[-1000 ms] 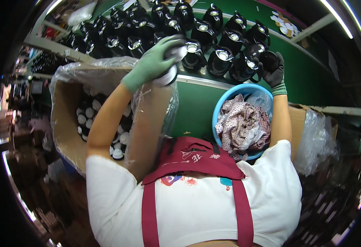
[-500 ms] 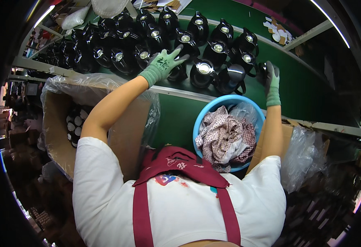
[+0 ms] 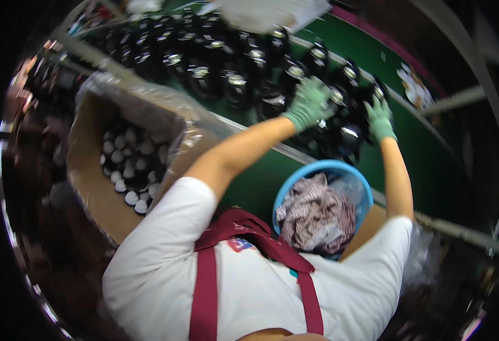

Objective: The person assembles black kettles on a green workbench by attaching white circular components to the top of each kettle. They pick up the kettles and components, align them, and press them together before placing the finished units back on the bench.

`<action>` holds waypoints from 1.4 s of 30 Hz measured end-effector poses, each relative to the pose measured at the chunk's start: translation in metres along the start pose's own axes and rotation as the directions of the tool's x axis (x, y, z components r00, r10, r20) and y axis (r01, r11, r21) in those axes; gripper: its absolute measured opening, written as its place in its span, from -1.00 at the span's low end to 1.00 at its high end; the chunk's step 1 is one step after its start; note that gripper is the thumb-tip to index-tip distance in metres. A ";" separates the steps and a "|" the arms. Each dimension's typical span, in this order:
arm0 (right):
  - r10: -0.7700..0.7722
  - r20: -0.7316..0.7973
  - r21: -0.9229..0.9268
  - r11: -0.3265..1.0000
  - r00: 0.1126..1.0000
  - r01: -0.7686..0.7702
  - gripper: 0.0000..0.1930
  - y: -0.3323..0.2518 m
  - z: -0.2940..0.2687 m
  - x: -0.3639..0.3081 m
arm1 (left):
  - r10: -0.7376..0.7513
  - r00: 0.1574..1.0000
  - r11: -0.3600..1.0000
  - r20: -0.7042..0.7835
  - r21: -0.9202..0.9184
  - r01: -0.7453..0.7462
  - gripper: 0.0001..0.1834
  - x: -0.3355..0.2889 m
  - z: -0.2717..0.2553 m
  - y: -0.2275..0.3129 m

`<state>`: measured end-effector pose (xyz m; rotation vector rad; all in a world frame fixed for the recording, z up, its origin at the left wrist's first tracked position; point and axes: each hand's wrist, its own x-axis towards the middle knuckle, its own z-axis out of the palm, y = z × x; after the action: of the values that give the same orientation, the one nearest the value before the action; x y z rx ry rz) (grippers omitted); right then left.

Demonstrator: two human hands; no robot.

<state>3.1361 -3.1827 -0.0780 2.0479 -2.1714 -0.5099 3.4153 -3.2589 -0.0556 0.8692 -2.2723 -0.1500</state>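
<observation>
Left hand (image 3: pixel 311 103) is spread wide over the glossy black jugs (image 3: pixel 237 91) bunched along the green bench (image 3: pixel 413 153), not far from its front edge, while the right hand (image 3: pixel 381 121) is up against the rightmost jug (image 3: pixel 379 92), and with the blur you can't tell if it's gripping. Jugs are crammed pretty tight, so a sideways bump could knock one over the front edge, maybe into the blue tub (image 3: pixel 367 196).
</observation>
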 end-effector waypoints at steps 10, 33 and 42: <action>-0.035 -0.127 0.446 0.891 0.991 0.088 -0.01 -0.021 0.013 -0.009 | 0.496 0.865 0.859 0.071 0.104 -0.501 -0.72 -0.097 0.062 0.000; -0.893 0.393 0.360 0.370 0.220 0.856 -0.01 -0.707 -0.184 0.058 | -0.956 0.185 0.246 0.228 0.278 0.928 0.10 -0.437 -0.298 -0.373; -0.877 0.465 0.226 0.251 0.122 0.941 0.08 -0.725 -0.161 0.021 | -0.985 0.070 0.113 0.158 0.281 0.953 0.08 -0.404 -0.269 -0.371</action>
<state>3.8712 -3.2524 -0.1603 3.2422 -0.4637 -1.3816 4.0080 -3.2568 -0.2038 2.5244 -1.4304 -0.8413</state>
